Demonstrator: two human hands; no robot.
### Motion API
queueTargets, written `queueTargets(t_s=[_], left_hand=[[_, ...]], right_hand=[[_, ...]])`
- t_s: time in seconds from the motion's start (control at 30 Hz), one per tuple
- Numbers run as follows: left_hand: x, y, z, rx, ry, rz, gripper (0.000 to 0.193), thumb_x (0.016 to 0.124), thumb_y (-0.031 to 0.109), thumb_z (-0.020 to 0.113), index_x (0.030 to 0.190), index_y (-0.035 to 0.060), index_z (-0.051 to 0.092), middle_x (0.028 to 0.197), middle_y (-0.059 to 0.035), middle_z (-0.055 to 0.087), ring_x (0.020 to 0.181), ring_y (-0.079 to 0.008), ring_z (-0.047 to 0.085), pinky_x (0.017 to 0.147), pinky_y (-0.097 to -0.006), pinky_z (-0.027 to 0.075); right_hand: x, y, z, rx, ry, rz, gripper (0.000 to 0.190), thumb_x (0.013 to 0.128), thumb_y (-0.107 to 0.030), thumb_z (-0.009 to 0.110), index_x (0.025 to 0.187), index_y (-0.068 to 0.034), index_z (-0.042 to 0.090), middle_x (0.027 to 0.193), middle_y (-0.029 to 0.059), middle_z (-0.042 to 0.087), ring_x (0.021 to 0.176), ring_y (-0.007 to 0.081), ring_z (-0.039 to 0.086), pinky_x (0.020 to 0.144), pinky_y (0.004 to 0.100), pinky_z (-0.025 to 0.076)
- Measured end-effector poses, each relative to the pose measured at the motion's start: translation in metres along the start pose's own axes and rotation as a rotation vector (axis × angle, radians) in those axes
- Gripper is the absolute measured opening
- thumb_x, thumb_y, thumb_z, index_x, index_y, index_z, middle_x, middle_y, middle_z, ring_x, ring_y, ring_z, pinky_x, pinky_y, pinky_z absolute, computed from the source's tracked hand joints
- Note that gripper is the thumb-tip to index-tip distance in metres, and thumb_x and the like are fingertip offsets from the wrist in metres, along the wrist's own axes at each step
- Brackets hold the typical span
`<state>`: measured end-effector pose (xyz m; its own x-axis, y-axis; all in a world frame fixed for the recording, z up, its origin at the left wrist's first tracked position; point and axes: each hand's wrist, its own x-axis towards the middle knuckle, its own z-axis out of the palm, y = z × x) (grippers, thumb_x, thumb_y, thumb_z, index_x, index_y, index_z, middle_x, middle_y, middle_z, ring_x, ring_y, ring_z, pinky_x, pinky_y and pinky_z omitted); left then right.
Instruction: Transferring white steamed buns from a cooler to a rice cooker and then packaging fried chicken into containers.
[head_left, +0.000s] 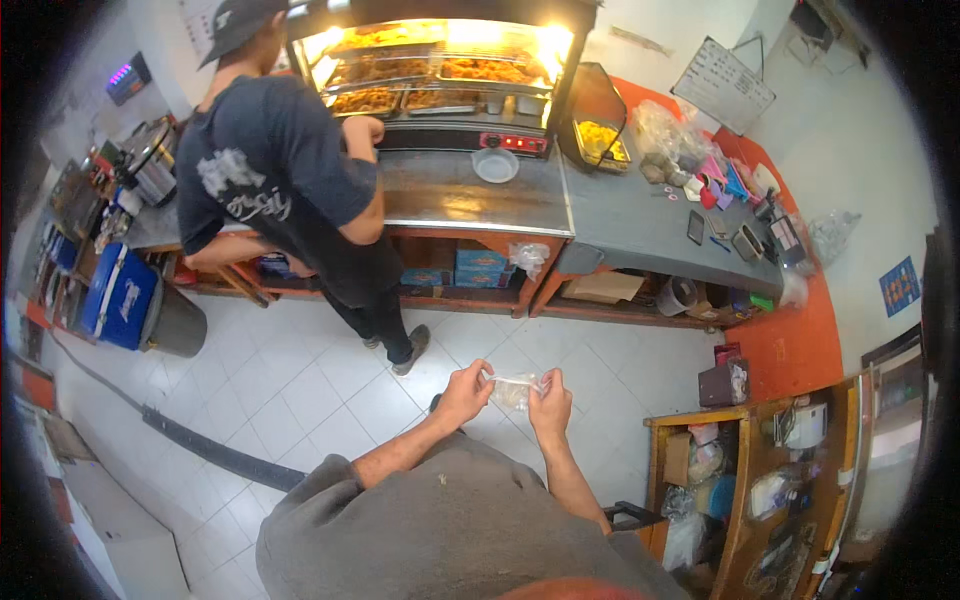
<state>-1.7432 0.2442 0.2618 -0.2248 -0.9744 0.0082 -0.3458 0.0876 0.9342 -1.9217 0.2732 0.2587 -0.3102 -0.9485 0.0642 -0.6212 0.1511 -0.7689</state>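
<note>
A small clear plastic bag (512, 392) is stretched between my two hands in front of my body, above the tiled floor. Its top edge is pinched at one corner by the thumb and fingers of my left hand (466, 394). The opposite corner is gripped by my right hand (551, 403). Something pale seems to lie in the bag, but I cannot tell what it is.
A co-worker (277, 165) stands ahead to the left at a lit food warmer (439, 139) with trays of fried food. A shallow plastic bowl (495, 165) rests on the counter (420, 184). Wooden shelves (742, 480) stand at right; a blue cooler box (124, 296) is at left.
</note>
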Motion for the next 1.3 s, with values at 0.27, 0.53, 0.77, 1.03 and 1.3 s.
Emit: queueTargets(t_s=[0.27,0.53,0.77,1.03,1.3], left_hand=[[-0.085,-0.029,-0.092,0.464,0.059,0.344,0.013,0.080,0.018,0.066,0.080,0.0063,0.061,0.075,-0.0066,0.059,0.078,-0.0272,0.057,0.066,-0.0390,0.044],[-0.191,-0.106,-0.247,0.572,0.322,0.162,0.011,0.079,0.019,0.067,0.081,0.0092,0.063,0.084,-0.0025,0.055,0.084,-0.0241,0.051,0.069,-0.0374,0.036],[-0.252,-0.174,-0.390,0.401,0.370,0.109,0.014,0.076,0.018,0.069,0.078,0.0079,0.060,0.081,-0.0044,0.058,0.084,-0.0257,0.053,0.071,-0.0390,0.036],[-0.233,-0.206,-0.495,0.334,0.437,-0.008,0.014,0.076,0.019,0.068,0.077,0.0085,0.058,0.081,-0.0052,0.060,0.084,-0.0245,0.055,0.074,-0.0377,0.036],[-0.179,-0.277,-0.620,0.553,0.531,-0.087,0.014,0.079,0.023,0.063,0.079,0.0087,0.061,0.079,-0.0053,0.061,0.084,-0.0237,0.055,0.074,-0.0410,0.034]], right_hand=[[-0.023,-0.016,0.107,0.179,-0.265,0.517,0.022,0.082,-0.019,0.062,0.096,-0.006,0.051,0.079,0.0164,0.061,0.076,0.0263,0.062,0.069,0.0406,0.048],[-0.115,-0.196,0.257,1.447,-0.990,0.914,0.050,0.097,-0.045,0.036,0.114,-0.001,0.052,0.113,0.0146,0.058,0.097,0.0247,0.059,0.083,0.0381,0.050],[-0.175,-0.297,0.405,1.326,-1.269,0.802,0.057,0.093,-0.055,0.039,0.123,-0.006,0.046,0.107,0.0115,0.055,0.099,0.0248,0.056,0.080,0.0384,0.048],[-0.181,-0.396,0.474,1.020,-1.180,0.774,0.048,0.089,-0.043,0.058,0.116,-0.003,0.051,0.104,0.0061,0.054,0.098,0.0208,0.054,0.079,0.0413,0.046],[-0.150,-0.473,0.648,0.957,-0.877,0.380,0.022,0.084,-0.017,0.067,0.100,-0.001,0.066,0.096,0.0077,0.064,0.083,0.0143,0.059,0.068,0.0289,0.048]])
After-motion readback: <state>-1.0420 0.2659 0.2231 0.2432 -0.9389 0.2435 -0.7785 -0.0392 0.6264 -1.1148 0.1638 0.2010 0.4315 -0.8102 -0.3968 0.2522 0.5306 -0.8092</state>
